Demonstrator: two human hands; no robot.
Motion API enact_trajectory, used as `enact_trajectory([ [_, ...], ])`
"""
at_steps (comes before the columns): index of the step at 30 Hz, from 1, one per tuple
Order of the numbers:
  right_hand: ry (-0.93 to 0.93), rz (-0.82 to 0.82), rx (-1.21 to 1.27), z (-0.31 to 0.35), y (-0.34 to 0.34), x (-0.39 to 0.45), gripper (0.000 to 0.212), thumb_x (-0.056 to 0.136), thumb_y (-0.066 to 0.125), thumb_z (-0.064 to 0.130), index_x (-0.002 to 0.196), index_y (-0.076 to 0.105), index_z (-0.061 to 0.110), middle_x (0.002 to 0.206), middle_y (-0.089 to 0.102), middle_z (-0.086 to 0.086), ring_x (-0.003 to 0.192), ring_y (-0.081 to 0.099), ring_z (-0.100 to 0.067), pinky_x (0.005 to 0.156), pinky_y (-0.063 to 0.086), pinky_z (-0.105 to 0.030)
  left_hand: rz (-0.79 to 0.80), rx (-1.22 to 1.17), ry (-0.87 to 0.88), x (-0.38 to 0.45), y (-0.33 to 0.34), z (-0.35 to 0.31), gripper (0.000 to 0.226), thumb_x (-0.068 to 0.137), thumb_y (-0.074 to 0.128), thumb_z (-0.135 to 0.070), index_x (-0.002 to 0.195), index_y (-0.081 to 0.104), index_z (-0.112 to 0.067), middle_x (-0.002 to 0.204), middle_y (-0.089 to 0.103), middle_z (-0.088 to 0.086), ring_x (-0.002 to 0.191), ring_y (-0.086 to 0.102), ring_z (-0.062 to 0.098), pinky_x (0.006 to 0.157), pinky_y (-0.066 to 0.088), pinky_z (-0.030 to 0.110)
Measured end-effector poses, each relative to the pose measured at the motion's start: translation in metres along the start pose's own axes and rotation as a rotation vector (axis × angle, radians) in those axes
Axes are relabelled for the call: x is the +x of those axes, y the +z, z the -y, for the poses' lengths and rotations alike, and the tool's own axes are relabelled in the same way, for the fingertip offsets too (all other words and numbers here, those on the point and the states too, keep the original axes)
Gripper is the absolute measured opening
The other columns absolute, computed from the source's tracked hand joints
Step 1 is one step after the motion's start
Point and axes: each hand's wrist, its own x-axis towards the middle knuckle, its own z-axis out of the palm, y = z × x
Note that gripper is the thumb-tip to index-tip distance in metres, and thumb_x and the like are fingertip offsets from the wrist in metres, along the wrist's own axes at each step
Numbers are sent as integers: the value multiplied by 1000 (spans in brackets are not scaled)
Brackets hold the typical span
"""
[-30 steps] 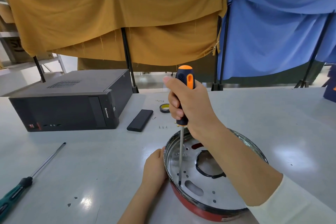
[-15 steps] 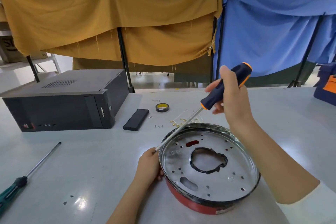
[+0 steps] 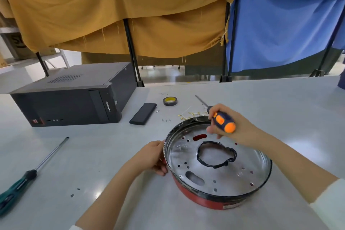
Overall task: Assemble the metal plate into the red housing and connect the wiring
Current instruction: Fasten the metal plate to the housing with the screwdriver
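The round red housing [image 3: 203, 199] lies on the grey table with the shiny perforated metal plate [image 3: 214, 175] seated inside it, a black-edged hole at its middle. My left hand [image 3: 152, 157] grips the housing's left rim. My right hand [image 3: 233, 127] holds the orange-and-black screwdriver [image 3: 222, 121] low over the housing's far rim, its shaft pointing away toward the back of the table. Loose wires with small brass terminals [image 3: 188, 114] lie just beyond the housing.
A black desktop computer case [image 3: 71, 102] stands at the back left, with a black flat box [image 3: 143, 113] and a roll of tape [image 3: 170, 101] beside it. Three small screws [image 3: 166, 120] lie near the box. A green-handled screwdriver [image 3: 28, 175] lies at the left.
My right hand lifted the screwdriver out of the plate, swung it rightward and lowered it, so the shaft now points away. My left hand stays on the rim.
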Motion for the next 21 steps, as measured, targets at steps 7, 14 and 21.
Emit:
enact_trajectory([
  [7,38,189,-320,-27,4,1,41,82,47,-11,93,49,28,73,50,20,63,43,-1,63,37,-18,-255,47,43,43,-22,1,18,102,48,-24,94,51,-9,89,57,8,46,60,15,49,56,32],
  [14,50,231,-285,-30,0,2,43,78,45,-11,93,46,30,74,48,13,62,41,0,62,35,-14,-494,518,317,114,-25,-4,26,98,55,-19,123,59,-16,131,48,5,100,56,19,87,46,32],
  [21,62,253,-230,-33,0,5,45,79,46,-12,92,46,31,73,49,12,62,42,0,62,34,-13,-477,790,262,156,-15,-9,28,98,52,-30,124,63,-28,134,48,-7,108,59,15,76,38,28],
])
